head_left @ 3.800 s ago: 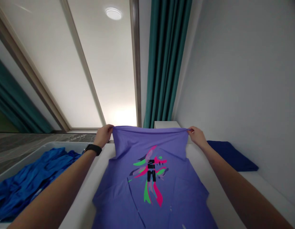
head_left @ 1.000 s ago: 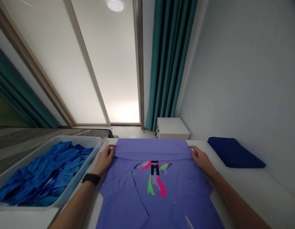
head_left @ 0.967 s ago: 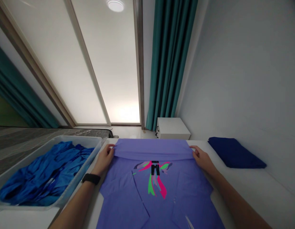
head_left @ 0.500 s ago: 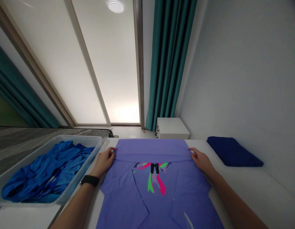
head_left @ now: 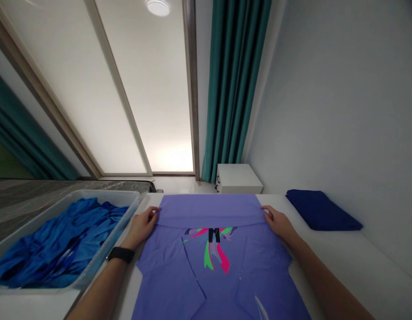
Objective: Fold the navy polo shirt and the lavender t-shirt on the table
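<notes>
A purple shirt (head_left: 222,262) with a pink, green and black print lies spread on the white table (head_left: 326,266). Its far part is folded over in a straight band across the top of the print. My left hand (head_left: 142,224), with a black band on the wrist, pinches the left edge of that band. At the band's right edge, my right hand (head_left: 277,221) has its thumb and fingers closed on the cloth. Both hands rest low at the table's surface.
On the left stands a clear plastic bin (head_left: 135,202) of crumpled blue clothes (head_left: 66,244). A folded navy cloth (head_left: 321,211) lies at the right by the wall. Beyond the table are a white cabinet (head_left: 239,178) and a teal curtain (head_left: 236,89).
The whole view has shifted slightly, so things appear a little further left. Both hands keep their hold on the shirt, which looks unchanged.
</notes>
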The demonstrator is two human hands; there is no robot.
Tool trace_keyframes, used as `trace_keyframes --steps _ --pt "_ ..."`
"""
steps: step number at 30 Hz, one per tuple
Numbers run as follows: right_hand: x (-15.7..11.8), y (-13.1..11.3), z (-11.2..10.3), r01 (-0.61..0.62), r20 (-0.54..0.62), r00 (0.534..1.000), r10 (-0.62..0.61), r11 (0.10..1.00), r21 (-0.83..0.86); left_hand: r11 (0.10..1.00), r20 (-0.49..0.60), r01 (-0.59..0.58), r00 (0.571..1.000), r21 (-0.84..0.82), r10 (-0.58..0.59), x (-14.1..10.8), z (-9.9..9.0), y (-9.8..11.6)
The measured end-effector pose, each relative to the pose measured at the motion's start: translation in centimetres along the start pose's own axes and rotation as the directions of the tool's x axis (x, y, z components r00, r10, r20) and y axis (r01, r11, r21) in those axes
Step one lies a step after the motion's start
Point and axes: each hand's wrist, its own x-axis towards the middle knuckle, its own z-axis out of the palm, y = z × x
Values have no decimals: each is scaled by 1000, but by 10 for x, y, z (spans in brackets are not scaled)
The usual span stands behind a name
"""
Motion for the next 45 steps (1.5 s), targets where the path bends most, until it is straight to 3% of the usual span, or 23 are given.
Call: trace_keyframes --steps 4,9,12,17,23,27,32,37,42,45 --pt "0 3 -4 16 29 999 -17 999 39 998 -37 10 999 -54 -12 0 -1 -2" --pt "0 2 -6 11 68 998 -10 1000 -5 999 42 27 999 45 -29 0 -3 2" --pt "0 0 -5 -2 70 998 2 1000 -14 999 25 29 999 43 -30 -1 -3 2" --pt "-2 0 -3 27 39 999 -24 997 -69 1000 -1 26 1000 14 -26 -1 -1 -2" --pt "-3 -11 -6 129 -72 987 -146 972 -197 999 -6 25 1000 27 -25 0 1 -2" --pt "-2 -57 2 214 -3 976 -217 965 -154 999 -11 37 999 -6 -37 0 1 -2" --pt "1 -166 32 405 264 882 -391 914 2 991 -51 45 997 -127 -51 -2 2 -3" --pt "11 -268 72 533 302 785 -542 838 118 942 -80 102 988 -318 -134 -3 2 -5" --pt "11 -318 112 673 247 681 -689 723 159 880 -85 89 986 -467 -144 -3 5 -12" --pt "4 -327 129 699 230 668 -708 703 134 855 -81 98 984 -510 -161 -2 6 -13"
